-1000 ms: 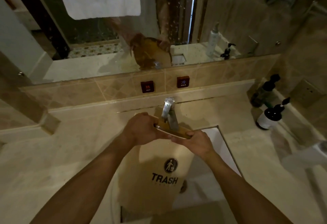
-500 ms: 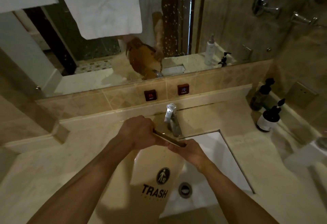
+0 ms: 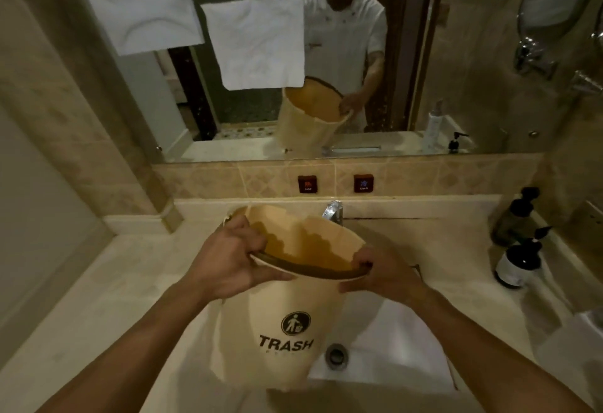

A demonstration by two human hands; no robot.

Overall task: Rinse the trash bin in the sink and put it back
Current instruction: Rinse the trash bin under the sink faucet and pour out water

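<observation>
Low in the middle of the frame, the trash bin (image 3: 287, 334) hangs over the sink (image 3: 391, 344), held at its rim by both hands. The left hand (image 3: 228, 262) curls over the rim on the left, thumb on the outer wall; the right hand (image 3: 385, 275) pinches the rim on the right. The hands are apart, each clamped on the bin, which tips its mouth away from the person.

The bin is a smooth, tapered cream bucket, probably plastic, with a dark rim band and a printed label. A wet wall may slip through so shallow a grip, and the bin would drop onto the hard white basin. Tipped further, leftover water could spill onto the glossy stone worktop (image 3: 98, 298).

Just behind the bin stands the chrome tap (image 3: 332, 211), near enough for the rim to knock it. At centre right, dark pump bottles (image 3: 518, 257) stand on the worktop, and a careless swing could topple them. Farthest, the mirror (image 3: 456, 53) fills the upper frame.
</observation>
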